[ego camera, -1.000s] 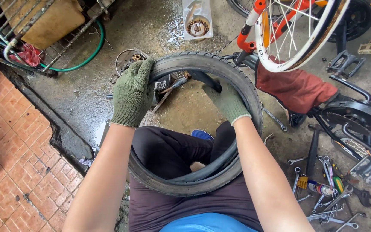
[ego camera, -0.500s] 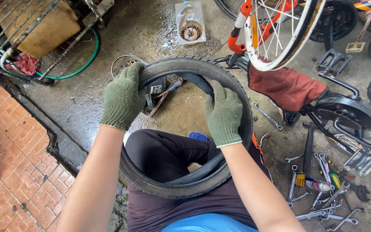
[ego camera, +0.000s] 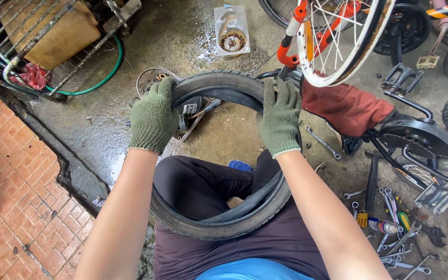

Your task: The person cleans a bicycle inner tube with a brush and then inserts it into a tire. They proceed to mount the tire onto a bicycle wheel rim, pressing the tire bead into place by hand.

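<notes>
tyre [ego camera: 219, 85] held over lap, near edge resting on thighs | left hand [ego camera: 153, 116] fingers wrapped on upper-left tread | right hand [ego camera: 280, 116] shifted from inner rim, now closed over upper-right tread | both hands gripping evenly

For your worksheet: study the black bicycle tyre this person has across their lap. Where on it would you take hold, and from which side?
Grip the tyre on its upper arc, coming from above at both sides, as the left hand and right hand do. Its open hoop probably lets fingers hook over the tread into the hollow.
</notes>
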